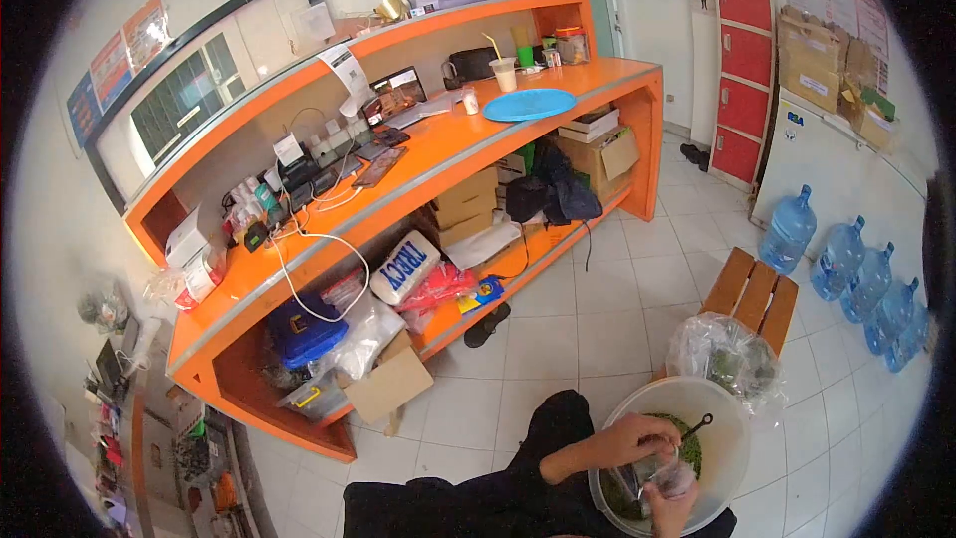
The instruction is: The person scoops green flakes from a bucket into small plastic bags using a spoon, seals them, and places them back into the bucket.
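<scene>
Well, clear bag (652, 466), held between left hand (637, 439) and right hand (673, 504), over tub (732, 435).

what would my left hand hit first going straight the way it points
Probably the thin black handle with the looped end, just past the left hand, over the round whitish plastic tub, though depth here is hard to judge.

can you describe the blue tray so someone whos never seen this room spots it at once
Find the long orange counter. Near the right-hand end of its worktop, just in front of the cup with a yellow straw, lies the blue tray. It is a broad, flat, bright blue oval, far wider than that cup.
</scene>
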### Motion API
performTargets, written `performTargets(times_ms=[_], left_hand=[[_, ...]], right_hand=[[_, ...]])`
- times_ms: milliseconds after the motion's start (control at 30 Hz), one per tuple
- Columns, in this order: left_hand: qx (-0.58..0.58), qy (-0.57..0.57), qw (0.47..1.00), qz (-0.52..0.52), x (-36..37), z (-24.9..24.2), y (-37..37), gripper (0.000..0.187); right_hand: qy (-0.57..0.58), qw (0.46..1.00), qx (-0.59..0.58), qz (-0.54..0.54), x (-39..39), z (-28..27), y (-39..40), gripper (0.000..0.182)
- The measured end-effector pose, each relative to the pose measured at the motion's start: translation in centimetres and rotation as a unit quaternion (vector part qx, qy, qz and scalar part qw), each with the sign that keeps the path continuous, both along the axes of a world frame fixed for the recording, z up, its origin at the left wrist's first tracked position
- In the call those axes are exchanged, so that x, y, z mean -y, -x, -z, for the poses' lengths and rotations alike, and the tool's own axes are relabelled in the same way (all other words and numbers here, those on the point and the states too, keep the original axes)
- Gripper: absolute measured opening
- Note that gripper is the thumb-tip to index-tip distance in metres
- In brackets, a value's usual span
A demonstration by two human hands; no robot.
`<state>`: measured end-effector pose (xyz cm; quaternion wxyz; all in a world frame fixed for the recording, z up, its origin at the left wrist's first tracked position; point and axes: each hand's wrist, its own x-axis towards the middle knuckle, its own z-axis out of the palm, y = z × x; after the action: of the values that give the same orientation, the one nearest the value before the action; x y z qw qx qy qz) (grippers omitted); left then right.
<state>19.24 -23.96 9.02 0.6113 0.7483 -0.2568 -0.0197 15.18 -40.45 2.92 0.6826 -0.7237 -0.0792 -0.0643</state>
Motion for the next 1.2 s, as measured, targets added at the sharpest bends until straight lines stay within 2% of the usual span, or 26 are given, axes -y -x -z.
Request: performTargets(times_ms=[67, 100, 133, 200, 233, 333, 433, 467, 533, 600, 667, 700, 800, 833, 933, 1033, 1067, 1133, 1167, 1200], left_hand=[[-0.137, -0.059, 0.989, 0.002, 0.6, -1.7, 0.5, 0.024], [-0.15, 0.009, 0.988, -0.021, 1.1, -0.9, 0.5, 0.033], [-0.167, 0.123, 0.978, -0.024, 1.5, -0.3, 0.6, 0.036], [-0.195, 0.344, 0.918, -0.028, 2.3, -0.6, 1.2, 0.041], [-0.196, 0.321, 0.926, -0.014, 2.5, 0.2, 1.3, 0.044], [-0.222, 0.255, 0.941, 0.01, 2.9, 3.4, 1.7, 0.05], [-0.257, 0.232, 0.938, -0.002, 2.8, 4.4, 1.9, 0.047], [-0.247, 0.245, 0.937, -0.007, 2.5, 4.3, 2.0, 0.044], [-0.237, 0.264, 0.935, -0.026, 2.0, 3.7, 2.1, 0.038], [-0.235, 0.275, 0.931, -0.052, 1.4, 2.4, 2.1, 0.033], [-0.232, 0.254, 0.937, -0.055, 1.2, 1.8, 2.1, 0.034], [-0.23, 0.249, 0.94, -0.044, 1.2, 1.7, 2.1, 0.034], [-0.186, 0.18, 0.966, -0.028, 1.8, 2.0, 2.5, 0.037], [-0.163, 0.148, 0.975, -0.029, 2.0, 2.0, 2.6, 0.037], [-0.175, 0.038, 0.983, -0.049, 1.6, 0.6, 3.1, 0.038], [-0.286, 0.163, 0.944, 0.017, 1.0, 1.6, 2.6, 0.039], [-0.268, 0.179, 0.946, 0.024, 0.8, 2.0, 2.4, 0.039], [-0.236, 0.213, 0.947, 0.041, 0.9, 2.8, 2.3, 0.039], [-0.196, 0.213, 0.957, -0.002, 1.3, 3.7, 2.4, 0.035], [-0.184, 0.127, 0.973, -0.053, 1.6, 3.1, 2.7, 0.033]], right_hand=[[0.132, 0.987, -0.017, -0.089, 0.8, 0.1, 0.2, 0.033], [0.098, 0.989, -0.112, 0.022, -0.6, -4.1, 1.4, 0.03], [0.143, 0.983, -0.111, 0.037, -0.3, -3.1, 1.0, 0.03], [0.228, 0.965, -0.109, 0.067, 1.2, 0.8, 0.1, 0.032], [0.509, 0.848, 0.128, 0.068, 2.3, 2.0, 0.4, 0.033], [0.232, 0.966, 0.087, 0.068, 1.8, 5.4, 0.0, 0.031], [0.272, 0.944, 0.155, 0.105, 1.3, 3.3, 0.3, 0.028], [0.264, 0.948, 0.061, 0.169, 1.3, 1.9, 0.0, 0.027], [0.237, 0.918, -0.13, 0.29, 1.4, -1.4, -0.5, 0.025], [0.312, 0.884, 0.003, 0.348, 2.0, -3.2, 0.3, 0.025], [0.378, 0.825, 0.134, 0.398, 2.5, -4.6, 0.8, 0.027], [0.418, 0.804, 0.267, 0.328, 2.8, -5.1, 0.4, 0.023], [0.345, 0.912, 0.209, 0.07, 0.9, -6.4, 0.7, 0.021], [0.361, 0.905, 0.213, 0.069, 0.5, -6.0, 0.6, 0.019], [0.261, 0.965, 0.033, 0.014, 1.2, -3.0, 0.5, 0.018], [0.152, 0.987, -0.026, -0.035, 1.5, -3.5, 0.5, 0.017], [0.237, 0.97, 0.05, -0.019, 1.5, -3.6, 0.4, 0.017], [0.401, 0.895, 0.194, 0.014, 1.5, -3.8, 0.5, 0.018], [0.338, 0.928, 0.151, 0.047, 1.3, -1.4, 0.4, 0.016], [0.366, 0.922, 0.105, 0.071, 1.1, -1.3, 0.6, 0.017]])
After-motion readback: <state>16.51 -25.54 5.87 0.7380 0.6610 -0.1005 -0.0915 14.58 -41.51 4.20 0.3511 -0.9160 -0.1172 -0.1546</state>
